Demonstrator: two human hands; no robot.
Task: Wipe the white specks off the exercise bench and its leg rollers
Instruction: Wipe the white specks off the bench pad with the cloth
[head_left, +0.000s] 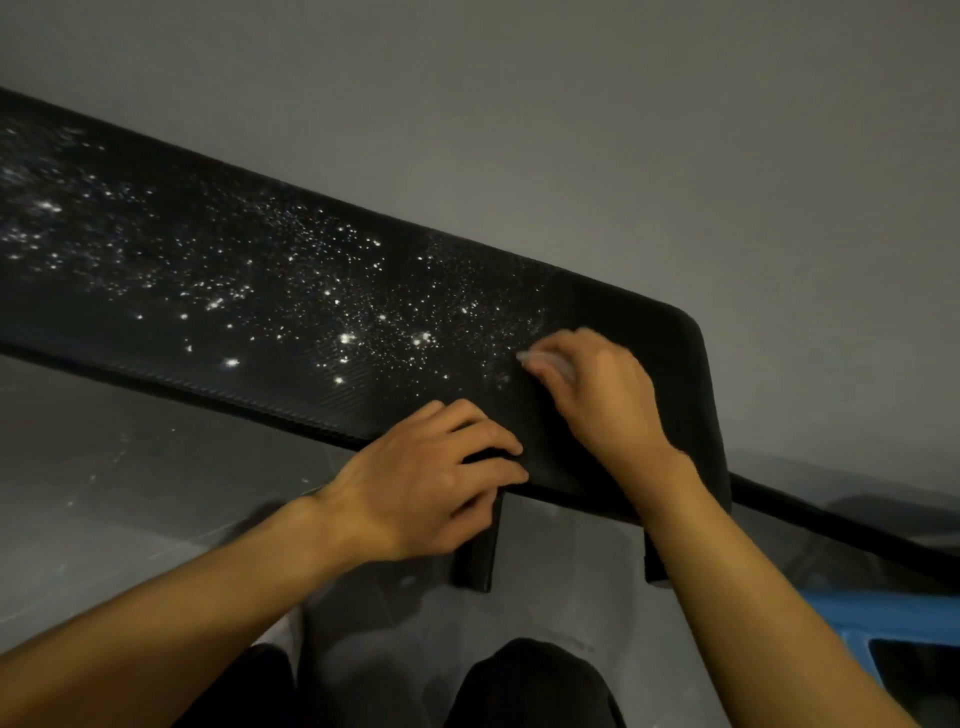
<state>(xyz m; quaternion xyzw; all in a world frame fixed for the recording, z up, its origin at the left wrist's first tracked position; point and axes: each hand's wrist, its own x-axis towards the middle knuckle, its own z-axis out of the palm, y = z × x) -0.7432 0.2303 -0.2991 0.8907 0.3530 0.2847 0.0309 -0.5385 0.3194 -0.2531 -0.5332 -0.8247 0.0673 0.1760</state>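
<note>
Bench (631, 325): black padded top; long axis runs from its rounded end at lower right, up and away to the left.
Specks (345, 338): scattered thickly over the bench top to the left of the right hand; the rounded end behind that hand looks nearly free of them.
Right hand (597, 395): on the bench top near the rounded end; fingers (558, 387) curled round a pale wipe (537, 359), pressed to the pad at the rim of the speckled stretch.
Left hand (431, 483): on the bench's near edge, just beside the right hand; fingers loosely bent, holding nothing; judged to be steadying.
Progress: judged early; most of the top not yet wiped.
Bearing for next stroke: specks lie leftward from the wipe, along the bench's long axis; right hand the nearer.
Leg rollers: not in view.
Risk: specks swept over the near edge onto the floor (130, 493) below the bench, itself flecked white.
</note>
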